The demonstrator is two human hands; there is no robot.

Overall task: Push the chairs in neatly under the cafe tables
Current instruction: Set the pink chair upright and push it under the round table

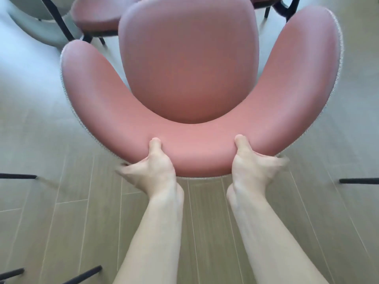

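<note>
Chair [297,78]: directly in front of the person, seen from above and behind, standing on the floor [205,222]. It fills the upper half of the view.

Upholstery is pink, smooth and leather-like, with a soft sheen. The seat [188,78] is a rounded pad. The backrest [196,154] is a broad crescent wrapping the near side of the seat, with its two ends curving away to left and right. A grey textured trim [338,48] edges the outer face of the backrest. The chair's own legs are hidden beneath it.

Hands: both are clamped on the near middle of the backrest, set apart from each other. The left hand [151,169] has its thumb pressed on the inner pink face and its fingers curled round the outer side. The right hand [252,160] grips the same way, thumb on top and fingers behind. The fingertips of both are blurred. Both forearms are bare.

Surroundings: a second chair [96,15], also pink with black legs, sits beyond at upper left, close to the first. A grey chair back [30,13] is in the top left corner. A sliver of a third chair [264,0] shows at the top right, with dark legs under it. Thin black legs enter from the left edge [18,176], the right edge [359,180] and the bottom left [84,275]. What they belong to is out of view.

The floor is grey-brown wood-look planks.
</note>
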